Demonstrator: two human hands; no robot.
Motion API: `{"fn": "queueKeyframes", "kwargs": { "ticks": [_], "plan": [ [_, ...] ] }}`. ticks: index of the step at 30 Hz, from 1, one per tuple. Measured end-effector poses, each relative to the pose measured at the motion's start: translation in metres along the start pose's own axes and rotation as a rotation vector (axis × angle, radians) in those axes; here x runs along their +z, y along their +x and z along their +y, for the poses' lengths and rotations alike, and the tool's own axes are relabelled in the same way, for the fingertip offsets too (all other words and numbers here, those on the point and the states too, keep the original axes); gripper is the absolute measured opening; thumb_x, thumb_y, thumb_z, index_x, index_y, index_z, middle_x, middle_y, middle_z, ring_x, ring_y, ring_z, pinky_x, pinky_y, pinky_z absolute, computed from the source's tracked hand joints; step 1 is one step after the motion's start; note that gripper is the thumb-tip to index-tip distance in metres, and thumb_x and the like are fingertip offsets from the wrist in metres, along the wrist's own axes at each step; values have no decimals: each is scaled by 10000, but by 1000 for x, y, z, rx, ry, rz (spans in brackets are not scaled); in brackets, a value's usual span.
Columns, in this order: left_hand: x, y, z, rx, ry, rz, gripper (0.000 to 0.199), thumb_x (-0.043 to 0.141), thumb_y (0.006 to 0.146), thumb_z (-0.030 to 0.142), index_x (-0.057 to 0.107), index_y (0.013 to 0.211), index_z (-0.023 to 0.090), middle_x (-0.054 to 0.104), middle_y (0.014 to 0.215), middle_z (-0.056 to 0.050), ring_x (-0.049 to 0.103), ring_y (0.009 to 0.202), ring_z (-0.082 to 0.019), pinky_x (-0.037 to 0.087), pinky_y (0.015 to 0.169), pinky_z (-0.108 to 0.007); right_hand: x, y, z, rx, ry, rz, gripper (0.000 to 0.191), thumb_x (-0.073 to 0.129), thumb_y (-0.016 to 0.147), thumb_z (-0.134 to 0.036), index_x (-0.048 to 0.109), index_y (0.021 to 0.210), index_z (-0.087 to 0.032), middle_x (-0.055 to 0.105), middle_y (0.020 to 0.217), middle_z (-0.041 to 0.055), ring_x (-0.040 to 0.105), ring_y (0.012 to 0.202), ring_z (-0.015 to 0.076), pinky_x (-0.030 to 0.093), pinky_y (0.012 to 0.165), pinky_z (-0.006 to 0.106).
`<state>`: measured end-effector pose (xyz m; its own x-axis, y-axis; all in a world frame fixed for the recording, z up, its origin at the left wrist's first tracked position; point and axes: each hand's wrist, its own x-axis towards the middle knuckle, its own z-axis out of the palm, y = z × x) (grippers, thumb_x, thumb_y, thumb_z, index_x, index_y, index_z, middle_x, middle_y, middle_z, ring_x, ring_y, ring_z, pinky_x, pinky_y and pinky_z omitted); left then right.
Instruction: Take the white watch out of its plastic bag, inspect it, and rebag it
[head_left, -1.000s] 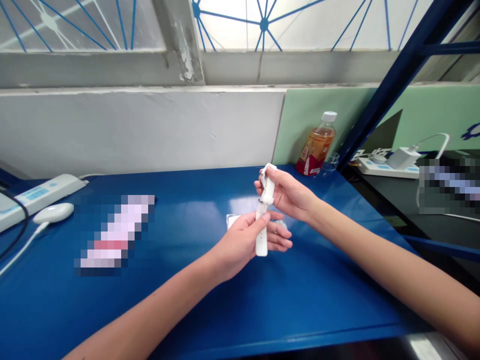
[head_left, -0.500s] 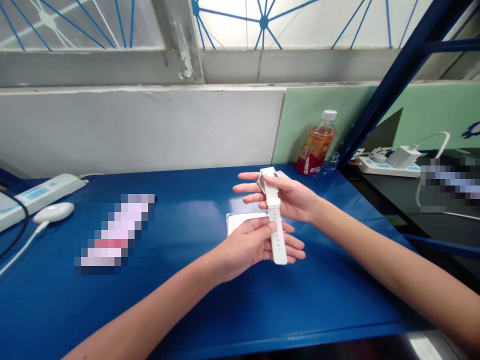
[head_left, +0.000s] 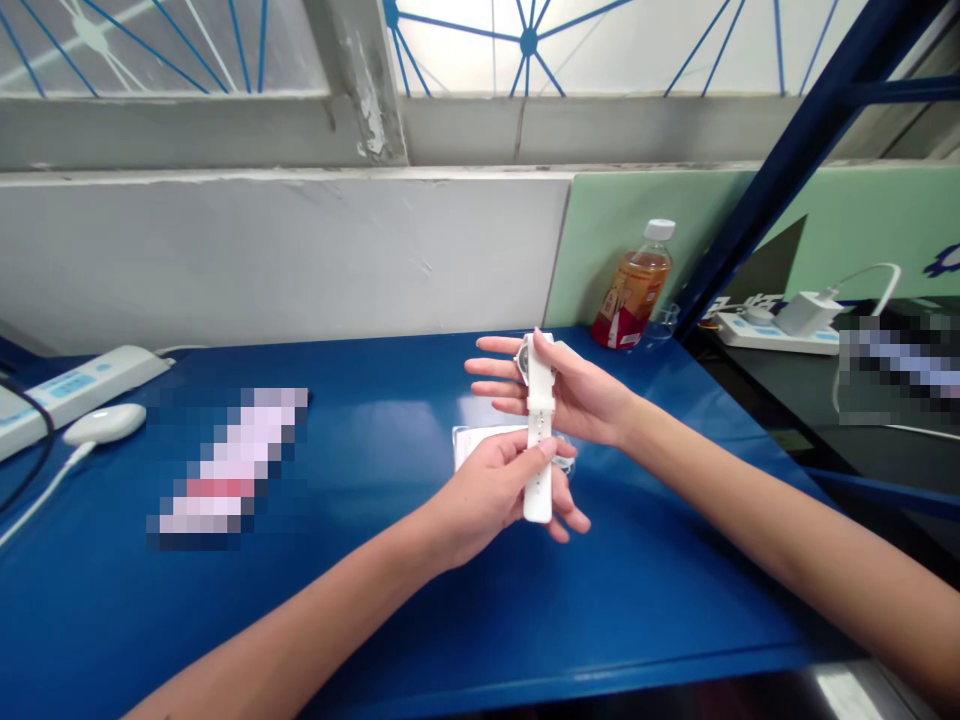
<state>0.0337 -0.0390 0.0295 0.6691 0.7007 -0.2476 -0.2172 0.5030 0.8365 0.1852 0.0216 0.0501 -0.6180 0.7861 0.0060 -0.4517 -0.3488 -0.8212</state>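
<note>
A white wristwatch (head_left: 539, 400) hangs between my two hands above the blue table (head_left: 390, 390), its strap running nearly upright. My left hand (head_left: 495, 485) pinches the lower, holed end of the strap between thumb and fingers. At the upper end, my right hand (head_left: 581, 385) grips the watch near its case, thumb on the strap and fingers stretched to the left. The strap covers most of the case. Below and behind my hands lies a white, clear-edged packet or box (head_left: 472, 440), partly hidden by my left hand.
A drink bottle (head_left: 634, 285) stands at the back right, beside a small clear object. On the left are a power strip (head_left: 82, 395), a white corded device (head_left: 105, 425) and a blurred-out object (head_left: 232, 465). A blue metal post (head_left: 757, 190) slants up on the right.
The strap's lower end has swung a little to the left, so the watch hangs straighter. My left fingers have curled and shifted left; my right thumb has slid slightly up.
</note>
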Motion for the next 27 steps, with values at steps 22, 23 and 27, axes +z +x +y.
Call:
{"fn": "queueKeyframes", "kwargs": {
  "ticks": [22,23,27],
  "plan": [
    [-1,-3,5,-2,-43,29,325,688,902,336,646,1054,52,718,1069,-229,709,1009,-324,526,896,-437,-10,-1,6,0,-30,-61,339,531,912,-109,620,1239,-106,652,1308,144,616,1218,214,420,1108,374],
    [-1,-3,4,1,-42,22,343,701,890,352,650,1054,55,717,1072,-228,703,1022,-331,521,904,-444,-9,-1,5,9,-29,-60,338,524,918,-115,616,1243,-110,651,1310,143,623,1208,213,429,1101,373],
    [-3,-3,5,0,-32,14,380,724,868,375,658,1066,58,710,1095,-232,686,1060,-348,509,925,-456,-6,-2,4,33,-27,-45,335,462,958,-196,601,1254,-122,647,1316,134,634,1189,210,429,1096,387]
  ]
}}
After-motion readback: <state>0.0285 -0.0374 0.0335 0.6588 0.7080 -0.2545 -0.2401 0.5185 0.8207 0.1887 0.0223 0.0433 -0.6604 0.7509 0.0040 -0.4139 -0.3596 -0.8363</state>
